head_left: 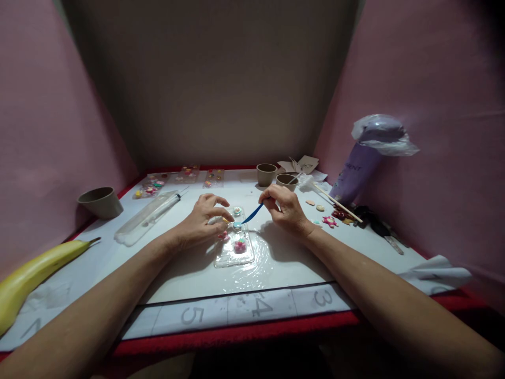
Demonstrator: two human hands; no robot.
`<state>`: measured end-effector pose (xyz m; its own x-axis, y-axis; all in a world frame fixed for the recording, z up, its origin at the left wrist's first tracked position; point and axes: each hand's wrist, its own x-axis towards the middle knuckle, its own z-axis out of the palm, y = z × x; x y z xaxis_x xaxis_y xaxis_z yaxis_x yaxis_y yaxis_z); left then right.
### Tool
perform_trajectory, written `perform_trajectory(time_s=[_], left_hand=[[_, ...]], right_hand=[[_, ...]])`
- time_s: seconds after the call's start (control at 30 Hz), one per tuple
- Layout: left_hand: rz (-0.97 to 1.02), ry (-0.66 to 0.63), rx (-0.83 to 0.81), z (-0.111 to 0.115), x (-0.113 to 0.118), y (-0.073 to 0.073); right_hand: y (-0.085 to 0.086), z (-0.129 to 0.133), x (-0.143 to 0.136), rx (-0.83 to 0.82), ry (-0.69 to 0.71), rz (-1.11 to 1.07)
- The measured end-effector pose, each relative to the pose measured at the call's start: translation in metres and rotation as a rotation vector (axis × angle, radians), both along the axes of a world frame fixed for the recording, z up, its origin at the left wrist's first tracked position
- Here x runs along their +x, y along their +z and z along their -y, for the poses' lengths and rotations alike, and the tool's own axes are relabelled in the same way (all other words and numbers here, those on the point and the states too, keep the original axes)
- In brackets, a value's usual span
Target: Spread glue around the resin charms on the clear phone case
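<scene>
A clear phone case (233, 258) lies on the white board, with several small charms on it. Among them are a pink one (240, 246) near its lower end and a light blue one (237, 225) in the middle. My left hand (205, 218) rests over the case's left side, fingers apart and curved, the tips close to the blue charm. Pinched in my right hand (284, 209) is a small blue plastic knife-like tool (253, 213), its tip pointing left at the blue charm. Whether the tip touches it, I cannot tell.
A glossy clear puddle (262, 263) spreads beside the case. Grey-brown cups (101, 203) stand left and at the back. A syringe (160, 207) lies in a clear tray. Loose charms (330, 221), a wooden stick (338, 202) and a purple bottle (361, 168) are right; a banana (43, 271) is left.
</scene>
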<state>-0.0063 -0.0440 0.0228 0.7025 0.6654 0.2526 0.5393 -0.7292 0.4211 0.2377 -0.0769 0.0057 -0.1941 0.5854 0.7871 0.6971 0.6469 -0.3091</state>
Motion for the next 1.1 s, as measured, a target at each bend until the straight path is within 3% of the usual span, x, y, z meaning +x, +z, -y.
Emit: perform_trajectory(time_s=[1.1], left_hand=[[0.024,0.002,0.073,-0.0067,-0.0015,-0.0035]], right_hand=[[0.0007,0.0027,-0.0022,0.017,0.028,-0.014]])
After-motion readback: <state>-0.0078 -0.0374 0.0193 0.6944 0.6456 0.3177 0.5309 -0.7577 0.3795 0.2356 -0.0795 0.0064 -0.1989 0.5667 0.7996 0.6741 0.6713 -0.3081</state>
